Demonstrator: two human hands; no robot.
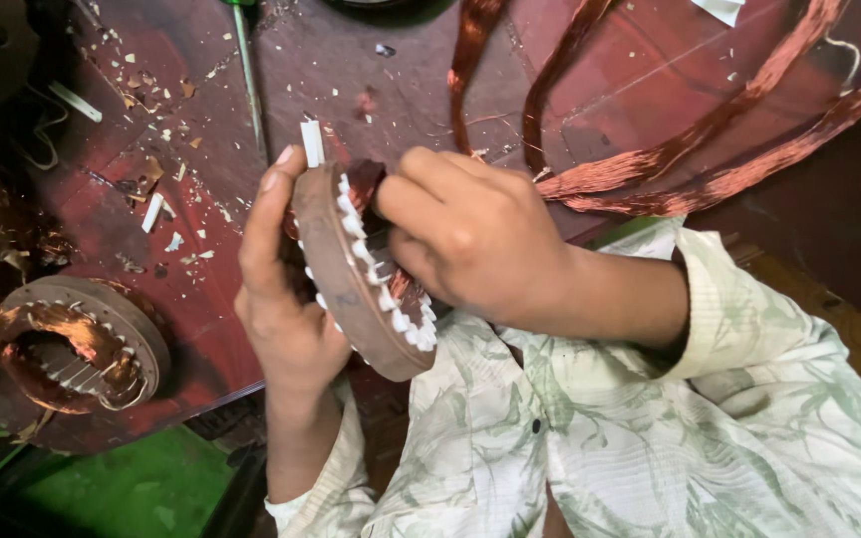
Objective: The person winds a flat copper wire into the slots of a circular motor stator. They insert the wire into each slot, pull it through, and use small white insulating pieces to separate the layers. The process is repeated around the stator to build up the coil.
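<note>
Left hand [286, 299] clasps the stator ring [356, 274] on edge above the surface [371, 90]. Right hand [465, 234], fingers curled inside its bore, presses copper winding [366, 184] among white slot liners [391, 299]. Best done steadily, ring braced, liners undisturbed.

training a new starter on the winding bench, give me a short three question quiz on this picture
1. True or false: the left hand grips the rim of the brown ring-shaped metal stator core with white slot liners.
2. Multiple choice: where are the fingers of the right hand? A) inside the core's opening B) on the green-handled screwdriver C) flat on the dark red tabletop
3. Fill in: the second round stator core with copper windings lies on the tabletop to the person's ____.

Key: 1 true; 2 A; 3 left
</note>
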